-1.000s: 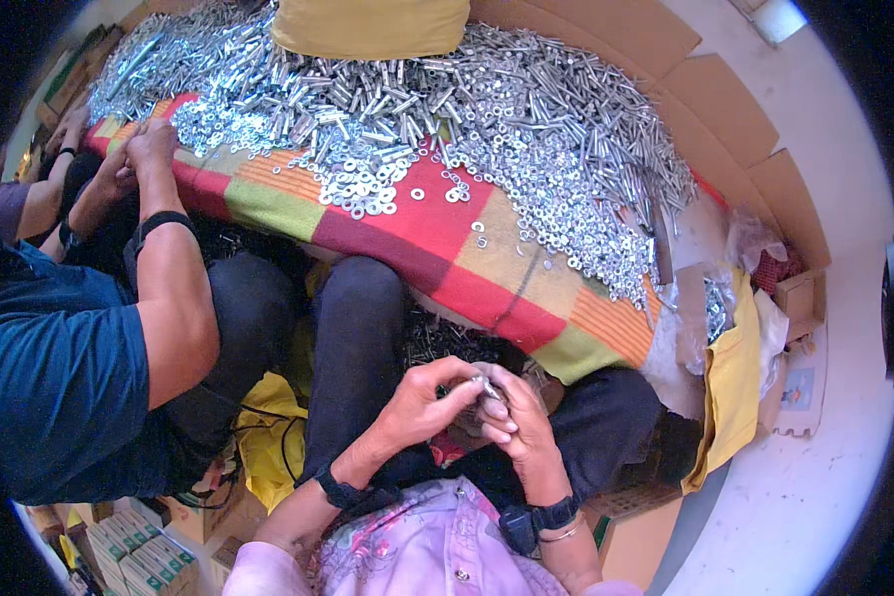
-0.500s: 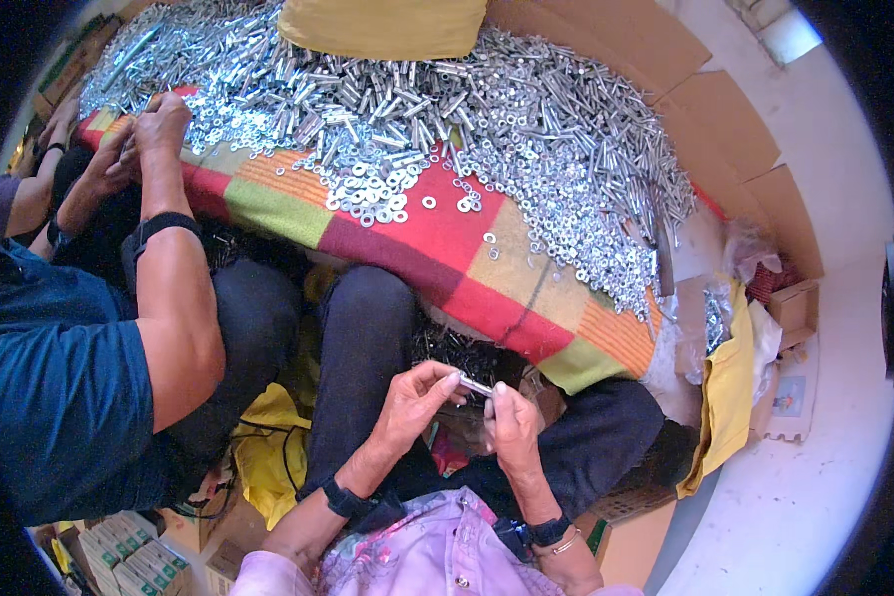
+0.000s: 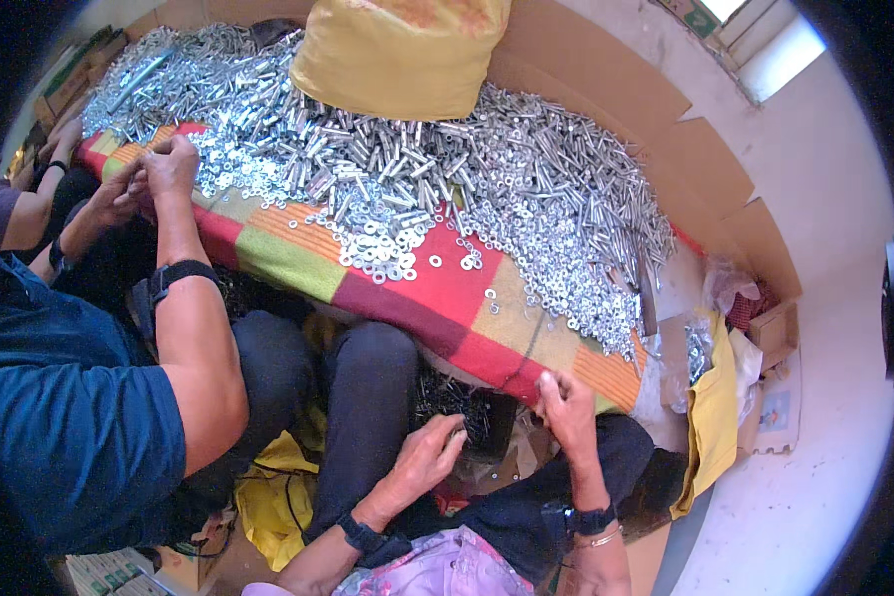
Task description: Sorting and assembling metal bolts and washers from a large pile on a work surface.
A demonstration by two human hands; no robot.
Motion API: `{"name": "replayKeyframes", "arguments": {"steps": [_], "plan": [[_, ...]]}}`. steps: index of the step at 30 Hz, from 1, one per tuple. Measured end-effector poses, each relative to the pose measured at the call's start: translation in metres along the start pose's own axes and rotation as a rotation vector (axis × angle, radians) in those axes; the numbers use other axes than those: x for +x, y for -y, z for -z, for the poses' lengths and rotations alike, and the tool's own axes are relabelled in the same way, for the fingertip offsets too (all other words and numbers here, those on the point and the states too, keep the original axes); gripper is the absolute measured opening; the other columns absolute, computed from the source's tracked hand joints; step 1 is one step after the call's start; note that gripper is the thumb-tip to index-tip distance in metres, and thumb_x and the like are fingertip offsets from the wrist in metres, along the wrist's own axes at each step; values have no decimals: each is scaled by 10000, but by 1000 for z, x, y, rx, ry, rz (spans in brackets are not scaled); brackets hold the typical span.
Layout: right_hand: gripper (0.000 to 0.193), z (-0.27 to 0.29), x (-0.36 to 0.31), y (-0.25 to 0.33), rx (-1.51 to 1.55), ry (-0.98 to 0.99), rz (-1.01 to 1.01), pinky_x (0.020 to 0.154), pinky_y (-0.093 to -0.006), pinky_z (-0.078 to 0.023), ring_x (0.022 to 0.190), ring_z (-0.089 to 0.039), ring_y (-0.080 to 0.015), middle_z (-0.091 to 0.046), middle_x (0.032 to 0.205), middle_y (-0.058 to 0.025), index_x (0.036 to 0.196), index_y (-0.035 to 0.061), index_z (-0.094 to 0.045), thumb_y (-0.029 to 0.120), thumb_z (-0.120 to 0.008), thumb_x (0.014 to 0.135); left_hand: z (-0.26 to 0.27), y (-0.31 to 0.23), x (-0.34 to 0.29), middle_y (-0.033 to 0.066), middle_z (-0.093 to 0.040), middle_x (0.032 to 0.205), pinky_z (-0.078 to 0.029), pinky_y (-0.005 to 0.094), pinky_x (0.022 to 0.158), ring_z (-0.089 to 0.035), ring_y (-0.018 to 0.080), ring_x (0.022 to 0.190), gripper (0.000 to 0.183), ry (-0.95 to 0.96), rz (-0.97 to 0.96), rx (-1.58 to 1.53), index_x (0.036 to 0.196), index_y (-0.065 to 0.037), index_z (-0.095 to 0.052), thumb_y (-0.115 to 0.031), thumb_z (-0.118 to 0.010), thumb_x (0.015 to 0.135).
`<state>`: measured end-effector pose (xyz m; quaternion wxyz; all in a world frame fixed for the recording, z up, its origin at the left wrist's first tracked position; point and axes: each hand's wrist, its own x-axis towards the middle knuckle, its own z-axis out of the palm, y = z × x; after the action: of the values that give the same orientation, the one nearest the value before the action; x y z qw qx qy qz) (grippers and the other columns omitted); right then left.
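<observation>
My left hand (image 3: 425,465) is above my lap with its fingers curled together. Whatever they hold, if anything, I cannot make out. Just beyond it, below the table edge, lies a dark heap of metal pieces (image 3: 455,405). My right hand (image 3: 570,415) is at the near edge of a checked cloth (image 3: 437,323), thumb and forefinger pinched together; I cannot see what is between them. On the cloth are shiny washers (image 3: 377,260), small nuts (image 3: 591,298), metal sleeves (image 3: 392,159) and long bolts (image 3: 606,194) in a large pile.
A yellow sack (image 3: 402,60) rests on the pile's far side, before cardboard sheets (image 3: 586,74). At my left a co-worker in a blue shirt (image 3: 79,427) works at the cloth with both hands. Another yellow sack (image 3: 710,417) hangs at the right, beside a small box (image 3: 773,333).
My hands have parted from the small metal piece they both held. The right moved up and right to the cloth edge; the left dropped slightly. The view has tilted up.
</observation>
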<state>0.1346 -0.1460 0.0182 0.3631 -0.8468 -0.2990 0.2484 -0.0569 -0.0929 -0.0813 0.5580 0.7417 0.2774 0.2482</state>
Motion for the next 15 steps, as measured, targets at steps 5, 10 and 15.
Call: {"name": "replayKeyframes", "arguments": {"steps": [5,10,15], "plan": [[222,-28,73,54,-182,-29,351,581,-325,-464,602,-602,-222,-607,664,-151,820,-9,-593,212,-583,799,-2,4,-6,188,-587,869,-469,400,698,-579,364,814,201,-18,-47,-29,981,25,-570,-109,-536,834],[220,-78,143,92,-216,-13,553,665,-397,-484,721,-625,-327,-628,777,-194,866,15,-607,211,-586,768,-6,16,-12,187,-596,872,-479,384,705,-595,353,823,190,7,-15,-8,952,10,-586,-133,-546,834],[214,-107,193,94,-487,-142,637,694,-452,-479,756,-603,-378,-619,814,-207,859,15,-599,191,-579,740,-6,11,-14,185,-593,868,-472,411,697,-583,358,811,196,52,-7,19,946,12,-584,-135,-549,822]]}}
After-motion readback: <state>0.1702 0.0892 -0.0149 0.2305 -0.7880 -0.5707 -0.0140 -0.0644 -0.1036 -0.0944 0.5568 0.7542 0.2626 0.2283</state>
